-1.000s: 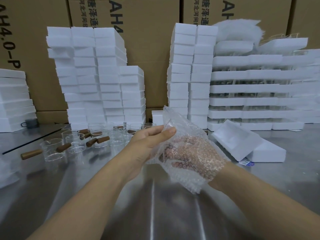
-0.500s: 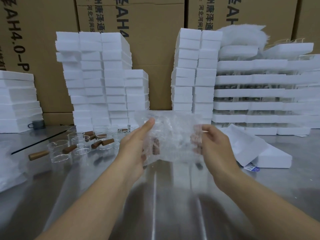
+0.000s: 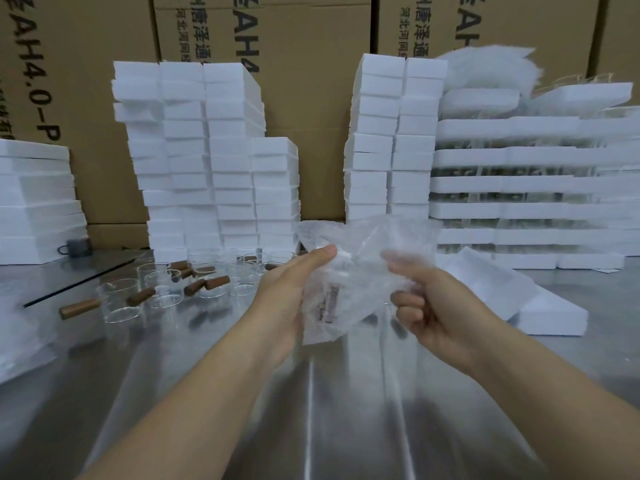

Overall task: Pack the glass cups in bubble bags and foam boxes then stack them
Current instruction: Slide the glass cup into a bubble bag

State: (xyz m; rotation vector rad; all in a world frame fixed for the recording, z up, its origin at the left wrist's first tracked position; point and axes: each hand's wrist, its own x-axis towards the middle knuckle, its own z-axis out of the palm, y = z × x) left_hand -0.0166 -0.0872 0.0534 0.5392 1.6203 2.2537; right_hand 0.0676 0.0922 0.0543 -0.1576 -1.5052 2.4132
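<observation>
Left grip (image 3: 289, 299) holds bubble bag (image 3: 353, 271) above desk (image 3: 346, 410); right grip (image 3: 440, 310), blurred, pinches its right side. Glass cups (image 3: 161, 287) sit on the left.

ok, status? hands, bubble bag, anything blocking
Left hand grips bubble bag by its left side; right hand pinches the right edge, blurred. No cup visible inside. Glass cups stand at left on table, clear of the hands.

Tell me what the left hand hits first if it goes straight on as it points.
The left hand grips the bubble bag, so that first; behind it, probably the foam box stack, though depth is unclear.
</observation>
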